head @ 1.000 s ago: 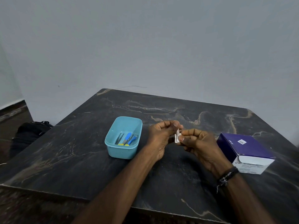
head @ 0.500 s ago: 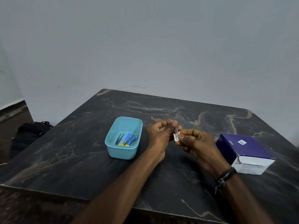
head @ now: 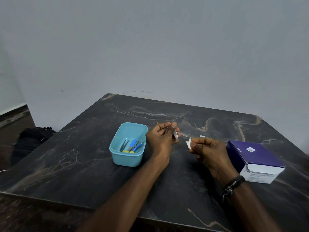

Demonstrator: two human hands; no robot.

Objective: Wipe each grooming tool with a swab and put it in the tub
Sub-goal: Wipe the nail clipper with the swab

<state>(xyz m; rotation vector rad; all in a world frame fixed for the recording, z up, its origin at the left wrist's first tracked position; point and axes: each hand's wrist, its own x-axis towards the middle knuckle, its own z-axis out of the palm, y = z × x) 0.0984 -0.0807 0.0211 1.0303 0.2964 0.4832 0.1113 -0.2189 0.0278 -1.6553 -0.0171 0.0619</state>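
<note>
My left hand pinches a small silvery grooming tool between thumb and fingers, just right of the tub. My right hand pinches a small white swab, held a short gap away from the tool. A light blue plastic tub stands left of my left hand. Inside it lie metal tweezers and tools with blue and yellow handles. A small white scrap shows just beyond my right hand; I cannot tell whether it lies on the table.
A purple and white carton lies at the right of the dark marble table. A black bag sits on the floor beyond the table's left edge. A plain grey wall rises behind.
My hands were together with the swab against the tool. The right hand has since drawn the swab away to the right, leaving a gap.
</note>
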